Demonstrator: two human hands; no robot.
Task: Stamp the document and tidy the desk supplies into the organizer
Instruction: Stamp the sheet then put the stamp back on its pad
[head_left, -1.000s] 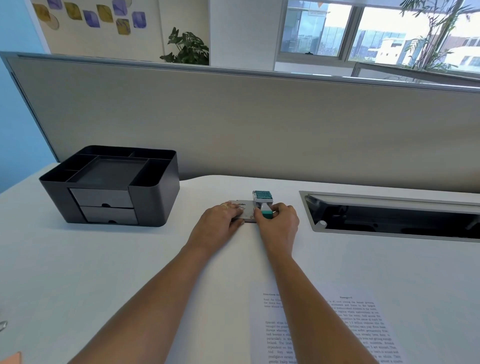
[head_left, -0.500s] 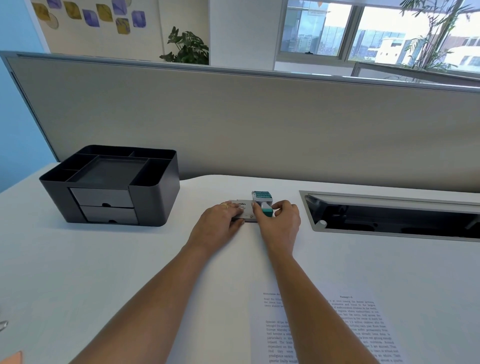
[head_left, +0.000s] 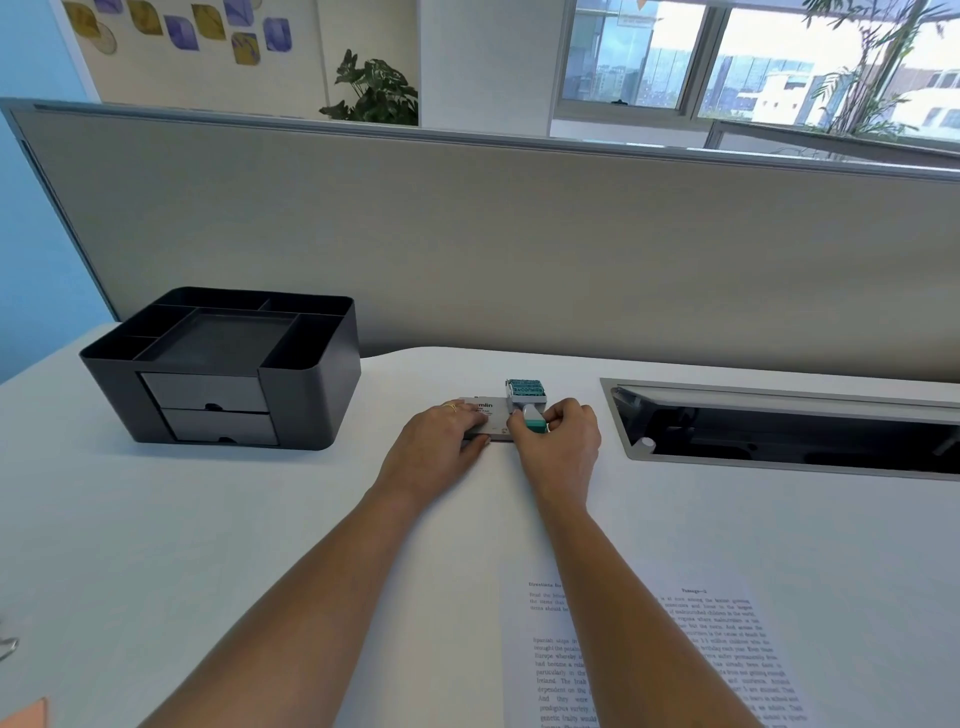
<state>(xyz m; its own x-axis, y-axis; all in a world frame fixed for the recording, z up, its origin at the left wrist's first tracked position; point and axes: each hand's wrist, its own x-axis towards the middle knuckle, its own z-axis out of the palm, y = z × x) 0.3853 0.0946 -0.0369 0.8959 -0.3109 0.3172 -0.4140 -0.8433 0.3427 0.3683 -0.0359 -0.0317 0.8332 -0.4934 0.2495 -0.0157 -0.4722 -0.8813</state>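
Observation:
A flat grey ink pad case (head_left: 485, 413) lies on the white desk (head_left: 208, 519) at mid depth. My left hand (head_left: 441, 441) rests on its left part, fingers laid over it. My right hand (head_left: 558, 441) grips the teal-and-white handle of a stamp (head_left: 525, 397), which lies tilted so its teal face points away from me. The printed document (head_left: 675, 654) lies near me at the lower right, partly under my right forearm. A dark grey organizer (head_left: 223, 364) with two drawers stands at the left.
A recessed cable tray (head_left: 779, 431) opens in the desk on the right. A grey partition (head_left: 467, 234) closes off the back. At the lower left edge are a metal clip (head_left: 8, 647) and an orange note corner (head_left: 23, 714).
Almost nothing has moved. My right hand shifted very slightly on the stamp; my left hand stays on the ink pad case.

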